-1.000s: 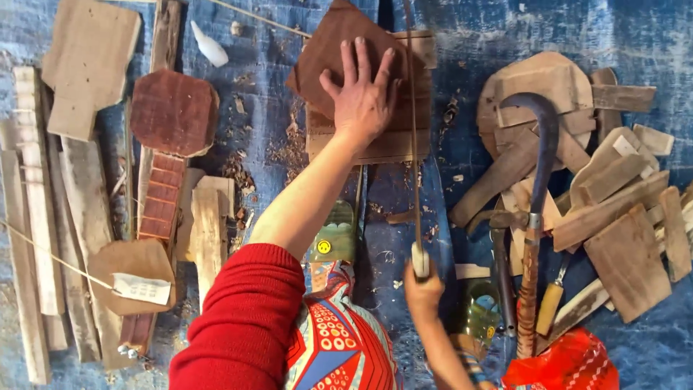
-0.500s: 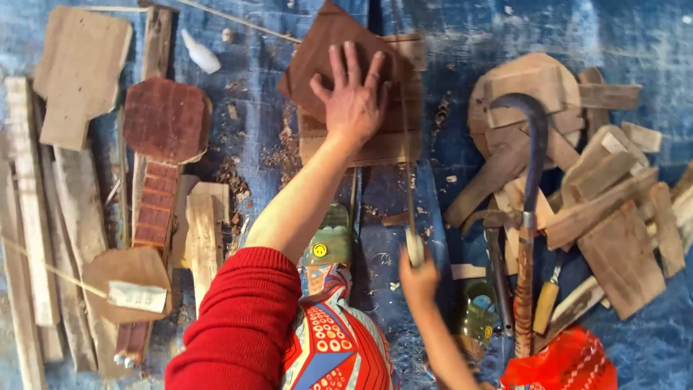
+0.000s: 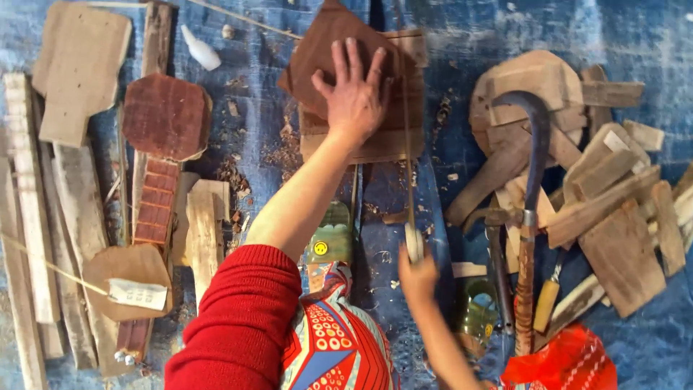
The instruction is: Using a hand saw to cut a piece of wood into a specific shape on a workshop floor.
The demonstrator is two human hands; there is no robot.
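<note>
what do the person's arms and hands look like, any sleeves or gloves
Both hands are bare, no gloves or rings visible. The left hand extends from a bright red knitted sleeve pushed up to the elbow. The right hand shows a bare forearm, no sleeve visible.

Red sleeve [image 3: 238, 318], reddish-brown wood piece [image 3: 328, 54], blue tarp [image 3: 469, 29], red-orange patterned cloth [image 3: 336, 347], pale planks [image 3: 29, 195].
</note>
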